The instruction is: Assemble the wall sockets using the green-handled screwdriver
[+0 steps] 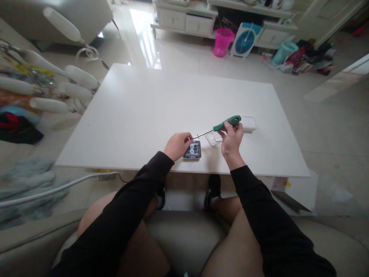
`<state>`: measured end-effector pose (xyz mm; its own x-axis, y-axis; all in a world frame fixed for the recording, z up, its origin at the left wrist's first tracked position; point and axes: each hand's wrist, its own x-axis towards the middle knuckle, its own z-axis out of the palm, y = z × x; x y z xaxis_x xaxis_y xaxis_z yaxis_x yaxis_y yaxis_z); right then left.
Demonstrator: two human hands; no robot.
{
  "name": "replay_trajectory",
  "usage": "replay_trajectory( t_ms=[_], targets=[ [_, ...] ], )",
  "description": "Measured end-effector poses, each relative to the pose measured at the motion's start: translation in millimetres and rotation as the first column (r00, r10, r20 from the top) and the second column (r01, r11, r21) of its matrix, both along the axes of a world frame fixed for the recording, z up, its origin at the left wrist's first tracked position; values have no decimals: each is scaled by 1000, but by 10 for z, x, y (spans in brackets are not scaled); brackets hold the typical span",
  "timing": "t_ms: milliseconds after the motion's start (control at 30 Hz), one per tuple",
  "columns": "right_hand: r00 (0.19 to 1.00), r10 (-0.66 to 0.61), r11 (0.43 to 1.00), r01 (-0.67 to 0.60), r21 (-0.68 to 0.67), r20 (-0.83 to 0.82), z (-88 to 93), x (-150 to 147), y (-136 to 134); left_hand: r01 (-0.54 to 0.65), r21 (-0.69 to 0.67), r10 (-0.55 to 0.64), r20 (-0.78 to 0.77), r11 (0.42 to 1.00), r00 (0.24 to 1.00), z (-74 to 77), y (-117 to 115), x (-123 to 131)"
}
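Note:
My right hand (231,143) is closed around a screwdriver (227,123) with a green handle, its metal shaft slanting down to the left. At the tip of that shaft, the fingers of my left hand (178,146) are pinched together; whatever is between them is too small to make out. Just below the tip, a wall socket (196,150) without its cover lies on the table, its dark inner side up, partly behind my left hand. A white socket cover plate (212,137) rests under the screwdriver, near my right hand. Tiny dark bits, perhaps screws, lie by the tip.
A second white wall socket (249,123) stands on the white table (150,104), beyond my right hand. Lamp arms with white shades (82,77) reach over the left edge. On the floor beyond are a pink basket (223,42) and a blue fan (245,40).

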<state>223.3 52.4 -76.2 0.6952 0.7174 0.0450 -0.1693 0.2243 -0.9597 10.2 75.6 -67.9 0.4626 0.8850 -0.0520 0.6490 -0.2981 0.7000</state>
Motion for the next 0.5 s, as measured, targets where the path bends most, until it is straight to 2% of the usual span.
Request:
replay_trajectory(
  t_ms=[267,500],
  targets=[
    [999,4,1000,-5,30,36,36,-30,-20,11,32,-11,-2,999,1000,26,3,6],
    [996,70,997,-68,-37,57,14,-17,-25,26,43,-25,-25,999,999,18,-3,-3]
  ],
)
